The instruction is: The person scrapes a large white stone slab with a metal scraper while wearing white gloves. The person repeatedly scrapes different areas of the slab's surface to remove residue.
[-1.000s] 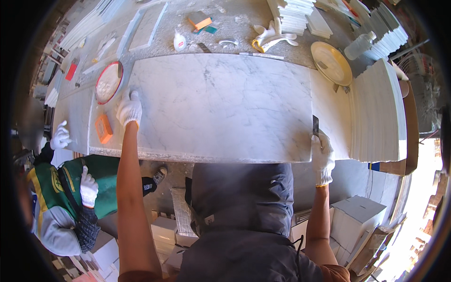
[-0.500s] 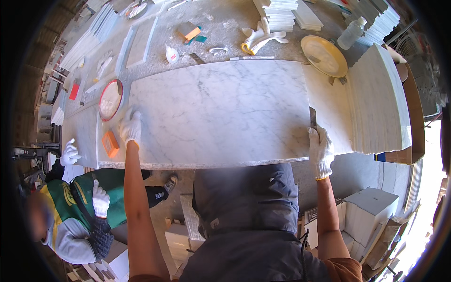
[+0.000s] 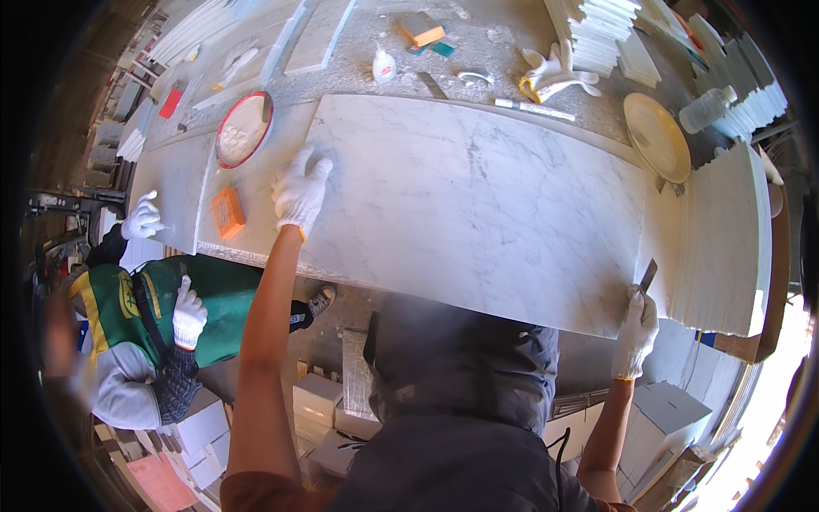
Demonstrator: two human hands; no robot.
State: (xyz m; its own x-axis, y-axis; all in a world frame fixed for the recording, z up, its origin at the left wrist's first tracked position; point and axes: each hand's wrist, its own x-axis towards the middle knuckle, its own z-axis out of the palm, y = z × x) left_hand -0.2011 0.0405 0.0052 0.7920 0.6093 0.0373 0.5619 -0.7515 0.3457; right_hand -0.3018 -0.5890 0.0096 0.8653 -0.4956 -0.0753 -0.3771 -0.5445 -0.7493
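A large white marble slab [image 3: 478, 188] with grey veins lies across the worktop. Near its left edge, my gloved left hand [image 3: 300, 192] rests on the stone, fingers apart. My gloved right hand [image 3: 636, 337] is at the slab's near right corner, closed round a scraper [image 3: 649, 275] whose flat blade points up and away. Left of my left hand sit an orange block [image 3: 228, 213] and a red-rimmed bowl [image 3: 245, 130] of white paste. How my right fingers meet the slab's edge is hidden.
A co-worker [image 3: 175, 328] with white gloves stands at the left. Stacked slabs [image 3: 717, 243] and a yellow bowl [image 3: 657, 138] are at the right. Beyond the slab lie a marker [image 3: 535, 109], a white bottle [image 3: 384, 66] and loose gloves [image 3: 559, 75].
The view has shifted and turned. The slab looks angled, its near right corner closer to me, with more stone showing between it and the red-rimmed bowl. Both my hands stay at its ends.
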